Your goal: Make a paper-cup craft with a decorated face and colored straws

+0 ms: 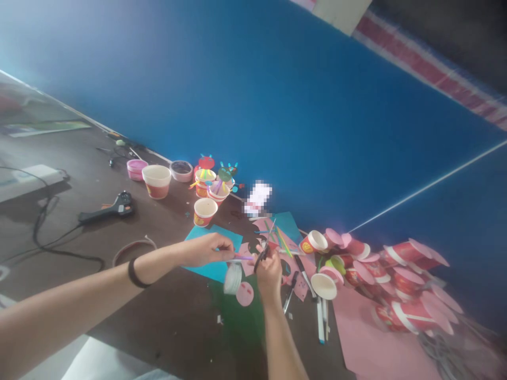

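My left hand pinches one end of a thin purple strip over the blue paper sheet. Facing it, my right hand is closed around the dark handles of a pair of scissors, whose blades point up and away from me. The strip's far end lies close to the scissor handles; whether it touches them I cannot tell. Just below the hands are a roll of clear tape and a pink paper circle. Cut pink paper and coloured strips lie behind the right hand.
Paper cups, some with paper figures, stand along the blue wall. A black glue gun with its cord rests at left. Many red cups with pink discs crowd the right, near a pink sheet and several pens.
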Tool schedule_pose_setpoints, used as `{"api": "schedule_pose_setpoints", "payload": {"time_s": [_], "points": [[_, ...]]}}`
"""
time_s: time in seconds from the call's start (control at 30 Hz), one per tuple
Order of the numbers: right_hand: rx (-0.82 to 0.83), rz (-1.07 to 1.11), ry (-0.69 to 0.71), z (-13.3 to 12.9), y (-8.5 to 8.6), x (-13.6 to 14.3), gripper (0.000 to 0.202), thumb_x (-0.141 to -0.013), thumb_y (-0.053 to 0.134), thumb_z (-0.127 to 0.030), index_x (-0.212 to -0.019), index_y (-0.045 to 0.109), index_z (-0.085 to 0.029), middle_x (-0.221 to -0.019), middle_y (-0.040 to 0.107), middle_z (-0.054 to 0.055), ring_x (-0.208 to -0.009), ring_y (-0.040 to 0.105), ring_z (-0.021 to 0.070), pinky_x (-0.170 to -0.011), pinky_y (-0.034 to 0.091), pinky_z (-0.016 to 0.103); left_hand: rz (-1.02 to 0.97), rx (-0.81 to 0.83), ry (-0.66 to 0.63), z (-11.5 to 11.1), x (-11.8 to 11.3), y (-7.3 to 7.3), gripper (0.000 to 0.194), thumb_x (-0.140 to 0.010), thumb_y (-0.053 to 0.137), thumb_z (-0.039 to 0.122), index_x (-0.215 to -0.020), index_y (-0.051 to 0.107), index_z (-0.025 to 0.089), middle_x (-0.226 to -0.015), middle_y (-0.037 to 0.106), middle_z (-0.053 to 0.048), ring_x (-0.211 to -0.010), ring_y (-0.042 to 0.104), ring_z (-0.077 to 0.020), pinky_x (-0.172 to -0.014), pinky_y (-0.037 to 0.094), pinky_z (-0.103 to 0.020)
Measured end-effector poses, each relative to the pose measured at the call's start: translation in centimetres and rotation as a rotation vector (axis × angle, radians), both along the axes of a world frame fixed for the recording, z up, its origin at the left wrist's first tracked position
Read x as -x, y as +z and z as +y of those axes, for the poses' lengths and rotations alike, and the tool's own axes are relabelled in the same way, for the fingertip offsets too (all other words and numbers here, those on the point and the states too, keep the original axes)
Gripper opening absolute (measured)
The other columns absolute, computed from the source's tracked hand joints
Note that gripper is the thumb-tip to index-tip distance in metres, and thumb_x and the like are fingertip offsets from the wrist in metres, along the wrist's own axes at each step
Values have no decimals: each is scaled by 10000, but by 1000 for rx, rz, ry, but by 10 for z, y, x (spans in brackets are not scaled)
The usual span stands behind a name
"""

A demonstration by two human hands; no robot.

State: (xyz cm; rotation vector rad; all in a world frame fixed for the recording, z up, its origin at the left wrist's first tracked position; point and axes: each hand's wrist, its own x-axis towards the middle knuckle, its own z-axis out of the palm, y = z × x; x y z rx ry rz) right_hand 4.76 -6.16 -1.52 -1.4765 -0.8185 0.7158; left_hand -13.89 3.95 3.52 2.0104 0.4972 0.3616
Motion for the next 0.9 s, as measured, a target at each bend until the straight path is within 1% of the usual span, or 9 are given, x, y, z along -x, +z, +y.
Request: {"api": "schedule_pose_setpoints", "payload": {"time_s": [0.1,0.2,0.3,0.37,0.57,0.63,0.73,0.83,0.9], "points": [[-50,-57,-13,-15,6,0,330,-746,630,-317,-1014,511,-166,-891,663,58,-621,630,143,-530,487,234,24,-72,76,1,1,1,360,-840,484,451,-685,601,148,-659,562,-7,-652,491,-140,-599,354,-227],[-81,15,14,-31,8,12,285,-763,644,-361,-926,501,-176,-844,659,44,-503,583,105,-461,457,214,25,-109,125,1,0,-1,335,-853,475,426,-720,604,146,-674,576,-7,-636,481,-130,-589,346,-224],[-53,133,154,-40,2,30,332,-742,677,-380,-920,472,-188,-776,644,17,-390,508,71,-370,390,192,6,-122,100,-1,-3,-4,339,-866,454,424,-769,620,145,-701,594,-10,-648,490,-128,-591,347,-219],[-57,155,170,-41,-4,38,351,-735,690,-374,-926,456,-195,-775,634,7,-400,522,70,-381,398,188,16,-127,88,-4,-6,-5,345,-872,440,426,-789,625,147,-713,603,-14,-656,498,-132,-595,352,-219],[-45,141,98,-39,-15,44,308,-753,670,-376,-871,448,-197,-715,584,-38,-429,566,85,-430,445,200,-15,-191,73,-12,-15,-8,293,-865,451,377,-784,614,148,-872,608,-67,-776,539,-167,-713,393,-250],[-49,135,82,-39,-17,44,287,-762,658,-353,-883,452,-195,-704,577,-42,-449,571,88,-443,452,199,17,-214,88,-13,-16,-10,274,-859,459,366,-796,619,152,-833,603,-61,-733,533,-163,-682,389,-250],[-55,117,68,-39,-17,44,251,-757,655,-300,-872,459,-193,-684,561,-51,-449,550,78,-431,439,188,80,-193,85,-14,-17,-13,245,-839,487,356,-845,628,155,-762,614,-41,-664,525,-153,-609,373,-238],[-79,123,95,-38,-17,44,212,-745,642,-234,-844,457,-202,-658,529,-67,-451,523,69,-421,421,177,90,-171,75,-14,-17,-14,229,-808,532,343,-884,635,153,-766,632,-33,-661,530,-151,-585,364,-228],[-92,147,112,-38,-18,44,206,-729,630,-198,-835,453,-206,-653,510,-72,-464,517,70,-423,423,177,73,-155,75,-13,-18,-14,216,-794,547,330,-867,644,152,-763,637,-28,-668,531,-150,-586,366,-221]]}}
